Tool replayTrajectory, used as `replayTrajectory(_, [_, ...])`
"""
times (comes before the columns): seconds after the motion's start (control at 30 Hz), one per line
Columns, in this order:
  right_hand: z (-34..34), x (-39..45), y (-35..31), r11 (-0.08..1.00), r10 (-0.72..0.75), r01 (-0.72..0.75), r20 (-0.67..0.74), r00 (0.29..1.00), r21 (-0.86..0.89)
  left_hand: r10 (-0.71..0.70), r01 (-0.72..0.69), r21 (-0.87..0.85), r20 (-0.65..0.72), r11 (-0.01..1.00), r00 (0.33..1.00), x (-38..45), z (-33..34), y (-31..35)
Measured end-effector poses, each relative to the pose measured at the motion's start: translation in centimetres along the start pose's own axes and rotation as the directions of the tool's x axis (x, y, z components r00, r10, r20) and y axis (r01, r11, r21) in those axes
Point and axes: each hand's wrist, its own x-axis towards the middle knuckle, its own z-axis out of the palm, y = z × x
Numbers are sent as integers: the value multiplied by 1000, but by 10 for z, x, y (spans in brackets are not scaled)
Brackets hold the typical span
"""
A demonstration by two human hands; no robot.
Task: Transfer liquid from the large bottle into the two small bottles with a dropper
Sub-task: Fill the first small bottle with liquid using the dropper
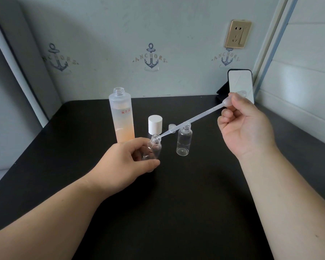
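The left hand [129, 160] wraps its grip around a small clear plastic bottle [152, 150], lifted a little off the matte black desk [176, 203] and tipped so its open neck leans toward the right, which suits the slanted approach of the tool. The right hand [246, 126] pinches the bulb of a long translucent plastic dropper [193, 121] between thumb and forefinger, its tip resting at or just inside that neck; whether liquid is leaving it is too faint to tell. The second small clear bottle [184, 142] stands upright and uncapped just to the right, apparently empty, near enough for the next fill. Behind the left hand stands the tall frosted bottle of pale orange liquid [122, 115], open at the top and roughly a third full. Its white cylindrical cap [155, 123] is parked beside it, out of the dropper's path.
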Motion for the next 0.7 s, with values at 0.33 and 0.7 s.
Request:
replayTrajectory(0.33, [0, 1, -1, 1000, -20, 19, 14, 1000, 14, -8, 8, 6, -12, 1000, 1000, -1, 0, 4])
replayTrajectory(0.7, [1, 0, 0, 996, 27, -22, -61, 998, 92, -48, 47, 26, 39, 999, 998, 0, 0, 7])
